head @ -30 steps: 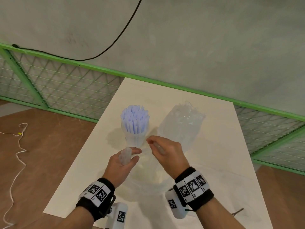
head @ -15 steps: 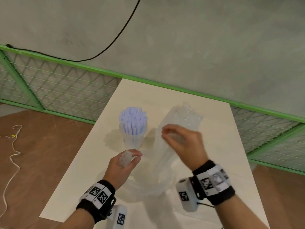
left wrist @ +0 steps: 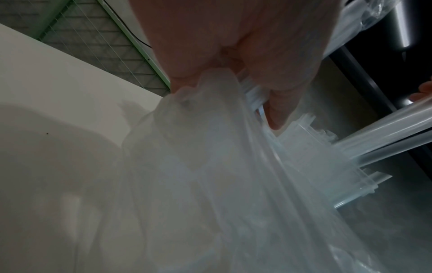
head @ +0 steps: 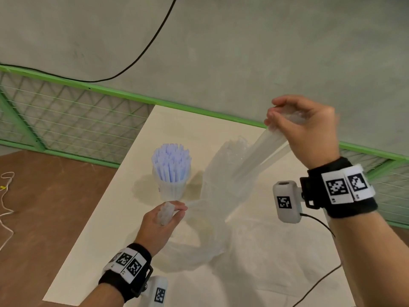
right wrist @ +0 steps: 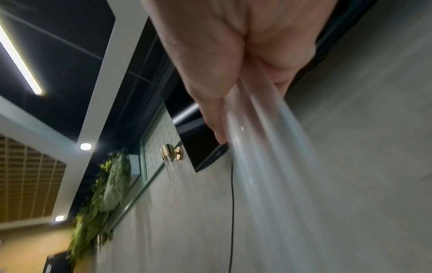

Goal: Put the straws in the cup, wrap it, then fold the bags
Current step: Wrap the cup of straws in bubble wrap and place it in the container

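Note:
A clear plastic cup [head: 171, 189] packed with pale blue straws [head: 171, 161] stands upright at mid-table. My left hand [head: 171, 214], just in front of the cup, pinches a bunched end of a clear plastic bag [head: 212, 235]; the left wrist view shows my fingers [left wrist: 278, 103] closed on the bunch [left wrist: 205, 103]. Raised high to the right, my right hand [head: 278, 117] grips the bag's other end, which stretches into a taut strip [head: 263, 151]. In the right wrist view the strip [right wrist: 264, 157] runs out of my right hand. A second crumpled clear bag [head: 232, 151] rises behind the strip.
The white table [head: 276, 262] is narrow, its left edge close to my left hand. A green mesh fence [head: 73, 120] runs behind it below a grey wall with a black cable [head: 141, 54]. A white cord [head: 5, 209] lies on the brown floor at left.
My right hand has risen from beside my left hand up and to the right, drawing the bag's end out into a taut strip. My left hand has kept its pinch in place.

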A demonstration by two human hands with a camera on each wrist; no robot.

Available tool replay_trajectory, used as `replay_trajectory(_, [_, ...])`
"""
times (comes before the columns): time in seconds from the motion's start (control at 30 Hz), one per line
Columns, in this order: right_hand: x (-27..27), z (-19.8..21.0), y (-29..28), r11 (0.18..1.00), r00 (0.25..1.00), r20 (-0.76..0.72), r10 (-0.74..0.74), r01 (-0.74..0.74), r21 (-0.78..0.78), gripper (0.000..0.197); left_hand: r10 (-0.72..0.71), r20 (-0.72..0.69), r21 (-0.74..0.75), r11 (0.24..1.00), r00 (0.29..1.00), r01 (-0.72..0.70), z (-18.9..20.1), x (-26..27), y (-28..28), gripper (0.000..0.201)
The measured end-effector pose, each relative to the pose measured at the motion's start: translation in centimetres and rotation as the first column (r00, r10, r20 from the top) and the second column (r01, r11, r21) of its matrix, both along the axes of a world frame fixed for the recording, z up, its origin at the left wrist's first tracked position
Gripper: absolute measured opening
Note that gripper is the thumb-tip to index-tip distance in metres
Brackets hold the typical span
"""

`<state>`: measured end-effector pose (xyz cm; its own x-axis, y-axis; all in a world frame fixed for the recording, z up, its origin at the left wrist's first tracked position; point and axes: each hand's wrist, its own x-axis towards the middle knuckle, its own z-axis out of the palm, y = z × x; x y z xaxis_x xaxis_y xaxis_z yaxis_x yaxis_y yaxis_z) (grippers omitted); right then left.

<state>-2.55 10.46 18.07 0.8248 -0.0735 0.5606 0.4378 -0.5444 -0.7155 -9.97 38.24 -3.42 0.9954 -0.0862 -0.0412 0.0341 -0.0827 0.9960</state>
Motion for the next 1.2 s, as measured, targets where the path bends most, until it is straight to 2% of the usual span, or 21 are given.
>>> replay_trajectory(0.13, [0.3,-2.5,0.9,0.988,0.993,-0.063,0.103,-0.11,-0.106,0.017,0.006,-0.022,-0.006,1.0,1.0,-0.006,-0.1,0.1,0.0,0.019])
replay_trajectory(0.3, [0.2,-8.0,1.4,0.865,0.993,-0.031,0.114,-0.114,-0.488,0.018,0.005,-0.024,-0.022,1.0,1.0,-0.006,-0.1,-0.1,0.1,0.015])
replay_trajectory(0.37, [-0.1,-10.1,1.3,0.797,0.979,-0.155,0.136,-0.201,-0.569,0.031,0.011,-0.022,-0.019,1.0,1.0,-0.011,-0.1,-0.1,0.2,0.014])
replay_trajectory(0.43, [-0.6,-11.6,1.2,0.755,0.925,-0.353,0.14,-0.33,-0.566,0.052,0.008,-0.025,-0.016,1.0,1.0,-0.009,-0.1,-0.1,0.2,0.015])
replay_trajectory(0.5, [-1.1,-12.2,1.1,0.726,0.891,-0.436,0.128,-0.384,-0.571,0.065,0.005,-0.026,-0.017,1.0,1.0,-0.006,0.0,-0.1,0.2,0.015])
replay_trajectory(0.63, [-1.7,-13.0,1.4,0.533,0.932,-0.36,0.039,-0.324,-0.782,0.074,0.01,-0.021,-0.013,1.0,1.0,-0.011,-0.1,-0.1,0.1,0.015])
replay_trajectory(0.73, [-1.5,-13.6,1.5,0.465,0.946,-0.324,-0.011,-0.281,-0.839,0.075,0.008,-0.028,-0.009,1.0,1.0,-0.008,-0.1,-0.1,0.0,0.016])
replay_trajectory(0.87, [-0.9,-13.5,2.7,0.5,0.958,-0.278,-0.07,-0.207,-0.841,0.07,0.004,-0.013,0.004,1.0,1.0,-0.004,0.0,-0.2,0.0,0.015])
replay_trajectory(1.0, [-0.5,-14.3,4.3,0.537,0.983,-0.177,-0.049,-0.123,-0.835,0.049,0.001,-0.006,0.006,1.0,1.0,-0.001,0.0,-0.2,0.1,0.016])
replay_trajectory(1.2, [0.5,-14.9,5.5,0.685,0.988,-0.101,-0.117,0.007,-0.728,0.031,0.001,-0.015,0.013,1.0,1.0,0.0,-0.1,-0.3,0.1,0.018])
